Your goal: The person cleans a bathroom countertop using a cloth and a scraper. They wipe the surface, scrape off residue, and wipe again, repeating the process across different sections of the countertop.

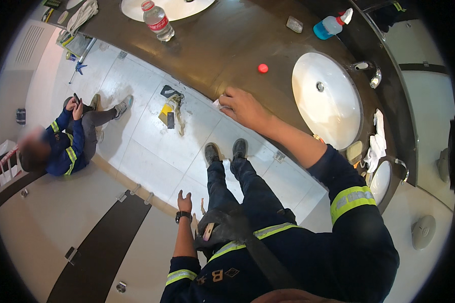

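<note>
My right hand (245, 108) is at the front edge of the dark brown counter (222, 55), its fingers closed on a small white crumpled piece (217, 104) pressed against that edge. Whether the piece is paper or cloth I cannot make out. On the counter beyond the hand lies a red bottle cap (263, 68). My left hand (185, 203) hangs low by my left side, fingers apart, holding nothing. Near it, a dark waist pouch (206, 233) has a wooden-handled tool (209, 231) sticking out.
An uncapped clear bottle (158, 21) and a blue spray bottle (332, 24) stand on the counter, near the white sinks (328, 101). White gloves (376, 141) lie at the right. Tools and a rag (176, 103) lie on the tiled floor. A person (65, 136) sits at left with a phone.
</note>
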